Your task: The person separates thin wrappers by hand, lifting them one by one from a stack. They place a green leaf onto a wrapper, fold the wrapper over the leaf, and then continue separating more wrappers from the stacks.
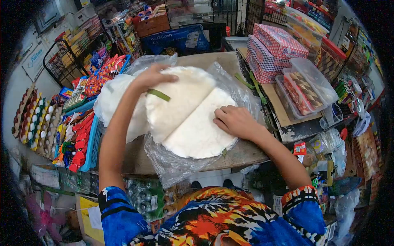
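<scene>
A stack of thin, round white wrappers (205,135) lies on a crumpled clear plastic bag (168,164) on the table. A straight line crosses the stack; the half left of it looks shaded and raised. At that half's far left edge is my left hand (155,77), slightly blurred, its fingers closed over the rim. My right hand (237,121) presses on the right half, fingers curled against the top sheet. A green leaf strip (158,95) lies by the left edge. More white wrappers (119,106) in plastic sit to the left, partly behind my left forearm.
Blue baskets of snack packets (92,143) and egg trays (39,119) stand at left. On the right are checkered boxes (273,53) and a plastic container of wafer sticks (305,88). More green strips (256,87) lie near the table's right side. Bottles (145,201) stand below the front edge.
</scene>
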A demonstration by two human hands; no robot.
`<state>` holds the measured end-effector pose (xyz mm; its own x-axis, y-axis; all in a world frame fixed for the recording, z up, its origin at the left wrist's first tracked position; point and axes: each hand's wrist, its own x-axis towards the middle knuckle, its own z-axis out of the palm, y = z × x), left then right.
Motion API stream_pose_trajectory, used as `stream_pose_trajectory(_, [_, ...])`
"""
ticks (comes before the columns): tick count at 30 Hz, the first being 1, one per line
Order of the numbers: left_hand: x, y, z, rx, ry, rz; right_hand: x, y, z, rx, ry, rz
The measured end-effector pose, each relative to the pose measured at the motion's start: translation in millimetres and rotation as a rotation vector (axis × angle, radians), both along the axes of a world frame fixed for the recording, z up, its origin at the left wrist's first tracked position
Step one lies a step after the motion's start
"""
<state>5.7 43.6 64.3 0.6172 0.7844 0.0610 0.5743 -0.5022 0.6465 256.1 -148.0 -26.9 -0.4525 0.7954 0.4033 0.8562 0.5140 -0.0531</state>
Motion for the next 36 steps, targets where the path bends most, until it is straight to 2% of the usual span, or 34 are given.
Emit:
stream_pose_trajectory(2, [-24,8,14,-0.083,-0.051,0.076,-1,1,-1,0.015,-0.001,-0.002])
stream_pose_trajectory(4, [-49,17,21,-0.181,-0.229,0.197,-2,0,-1,0.05,-0.021,-0.015])
stream_pose_trajectory(6, [-67,30,22,-0.146,-0.289,0.247,-3,-3,0,0.046,-0.032,-0.015])
stream_pose_trajectory(8, [-84,40,32,0.015,-0.25,0.304,-4,-3,2,0.048,-0.044,-0.012])
stream_pose_trajectory(10, [-100,49,43,-0.018,-0.312,0.317,-4,-4,0,0.06,-0.028,-0.019])
stream_pose_trajectory(12, [-122,62,59,0.113,-0.329,0.411,-1,-5,-3,0.049,-0.027,-0.035])
stream_pose_trajectory(13, [-142,72,71,0.147,-0.348,0.402,1,-6,-4,0.037,-0.026,-0.054])
stream_pose_trajectory(14, [-159,78,83,0.164,-0.498,0.399,4,-8,-2,0.037,-0.024,-0.054])
stream_pose_trajectory(16, [-182,78,117,0.108,-0.528,0.396,7,-13,3,-0.055,0.008,-0.111])
stream_pose_trajectory(17, [-177,65,126,0.108,-0.525,0.399,7,-12,5,-0.057,0.01,-0.109])
stream_pose_trajectory(19, [-132,12,133,0.333,-0.524,0.29,4,-8,8,-0.153,0.021,-0.161])
stream_pose_trajectory(20, [-114,-3,132,0.346,-0.514,0.165,2,-8,16,-0.157,0.021,-0.154])
stream_pose_trajectory(22, [-73,-38,121,0.449,-0.381,0.035,-1,-8,32,-0.34,0.279,-0.143])
stream_pose_trajectory(23, [-53,-50,107,0.338,-0.351,-0.003,-2,-4,30,-0.493,0.475,-0.133])
stream_pose_trajectory(24, [-30,-62,91,0.467,-0.303,-0.12,-6,-5,30,-0.498,0.472,-0.127])
stream_pose_trajectory(25, [-9,-72,73,0.521,-0.199,-0.249,-10,-7,30,-0.677,0.957,-0.1])
stream_pose_trajectory(26, [10,-83,54,0.433,-0.176,-0.411,-14,-11,30,-0.841,1.447,-0.069])
stream_pose_trajectory(27, [28,-97,27,0.324,-0.072,-0.432,-13,-15,29,-0.855,1.558,-0.003])
stream_pose_trajectory(28, [43,-108,5,0.28,0.017,-0.501,-12,-18,26,-0.855,1.557,-0.008])
stream_pose_trajectory(29, [53,-119,-11,0.328,0.072,-0.497,-11,-21,22,-0.825,1.623,-0.109])
stream_pose_trajectory(30, [60,-126,-24,0.174,0.027,-0.506,-9,-23,19,-0.788,1.689,-0.213])
stream_pose_trajectory(33, [66,-130,-40,0.076,-0.109,-0.503,-4,-24,18,-0.75,1.624,-0.284])
stream_pose_trajectory(35, [65,-131,-42,-0.039,-0.078,-0.29,-1,-24,16,-0.759,1.553,-0.334])
stream_pose_trajectory(36, [65,-132,-48,-0.042,-0.081,-0.287,-1,-24,14,-0.753,1.535,-0.315])
